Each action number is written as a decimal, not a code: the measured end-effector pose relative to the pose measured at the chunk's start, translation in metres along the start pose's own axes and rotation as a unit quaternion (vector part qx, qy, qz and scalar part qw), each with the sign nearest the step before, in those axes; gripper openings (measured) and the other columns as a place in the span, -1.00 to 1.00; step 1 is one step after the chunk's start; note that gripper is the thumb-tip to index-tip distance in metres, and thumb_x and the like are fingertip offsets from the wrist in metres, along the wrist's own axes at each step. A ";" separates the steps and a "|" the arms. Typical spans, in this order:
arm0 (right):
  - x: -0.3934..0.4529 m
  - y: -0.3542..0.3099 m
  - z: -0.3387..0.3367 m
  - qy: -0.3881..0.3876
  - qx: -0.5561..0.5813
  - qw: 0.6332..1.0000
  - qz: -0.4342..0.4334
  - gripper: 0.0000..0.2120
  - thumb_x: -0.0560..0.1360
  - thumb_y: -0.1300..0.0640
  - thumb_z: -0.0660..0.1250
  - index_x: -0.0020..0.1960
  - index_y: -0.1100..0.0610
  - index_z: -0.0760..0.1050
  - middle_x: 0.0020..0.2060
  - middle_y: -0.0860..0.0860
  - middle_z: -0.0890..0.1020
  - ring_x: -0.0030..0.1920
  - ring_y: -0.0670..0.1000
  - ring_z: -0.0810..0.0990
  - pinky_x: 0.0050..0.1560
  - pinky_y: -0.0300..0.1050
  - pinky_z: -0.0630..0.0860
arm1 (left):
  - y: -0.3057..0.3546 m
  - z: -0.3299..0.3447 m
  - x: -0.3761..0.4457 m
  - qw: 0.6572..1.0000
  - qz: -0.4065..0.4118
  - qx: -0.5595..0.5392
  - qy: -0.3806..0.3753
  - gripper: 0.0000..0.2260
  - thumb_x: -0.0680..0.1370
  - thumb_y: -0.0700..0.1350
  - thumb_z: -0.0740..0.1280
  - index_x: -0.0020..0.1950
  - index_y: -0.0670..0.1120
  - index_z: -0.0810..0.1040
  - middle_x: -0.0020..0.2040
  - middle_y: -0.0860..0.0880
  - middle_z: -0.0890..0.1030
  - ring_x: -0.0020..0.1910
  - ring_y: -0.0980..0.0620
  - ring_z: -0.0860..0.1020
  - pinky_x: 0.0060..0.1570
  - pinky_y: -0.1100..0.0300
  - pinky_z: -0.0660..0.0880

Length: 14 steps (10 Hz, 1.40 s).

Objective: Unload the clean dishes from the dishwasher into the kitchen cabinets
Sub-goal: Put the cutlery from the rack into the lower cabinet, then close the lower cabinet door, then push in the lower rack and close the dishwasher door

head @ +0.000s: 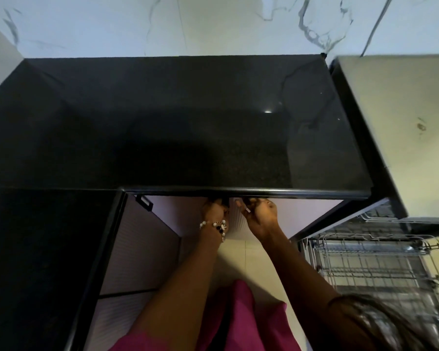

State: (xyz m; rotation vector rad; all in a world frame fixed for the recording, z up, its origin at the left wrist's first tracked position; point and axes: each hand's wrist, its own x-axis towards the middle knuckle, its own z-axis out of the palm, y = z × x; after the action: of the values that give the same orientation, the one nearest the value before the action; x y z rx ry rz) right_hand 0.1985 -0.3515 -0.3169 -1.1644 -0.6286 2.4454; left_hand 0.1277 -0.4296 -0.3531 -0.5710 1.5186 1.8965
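From the head camera, you are looking straight down at a shiny black stone countertop with a white marble-look wall behind it. No words or labels can be read anywhere.

At the right, a silver wire dish rack is pulled out from the dishwasher below the counter edge. Its wires are blurry (you can't tell what dishes, if any, sit in it).

Under the counter lip are pale ribbed cabinet doors, and one has a small black handle near the top.

Both your arms reach forward and down to the top of the doors in the middle. Your left hand, with a bead bracelet on the wrist, has its fingers curled round a dark handle tucked under the lip. Your right hand is just beside it, fingers curled up under the same edge, but what it holds is hidden, so you can't tell its grip.

A pink garment shows at the bottom.
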 end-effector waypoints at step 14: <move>-0.208 -0.069 -0.639 0.387 -0.215 0.896 -0.025 -0.82 0.39 0.36 0.31 -0.11 0.13 0.59 -0.19 0.13 0.67 -0.15 0.11 0.62 0.02 0.18 0.59 | -0.504 0.167 -0.239 0.448 0.098 0.800 -0.387 -0.72 0.52 -0.24 0.28 0.23 -0.18 0.55 0.16 -0.15 0.63 0.20 -0.07 0.56 0.24 0.15 0.43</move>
State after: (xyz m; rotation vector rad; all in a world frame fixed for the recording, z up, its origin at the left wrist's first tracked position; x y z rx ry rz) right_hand 0.8375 -0.2451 -0.5075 -2.0831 -0.9225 1.5930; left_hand 0.6617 -0.2503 -0.5012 1.2069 1.7993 -0.0574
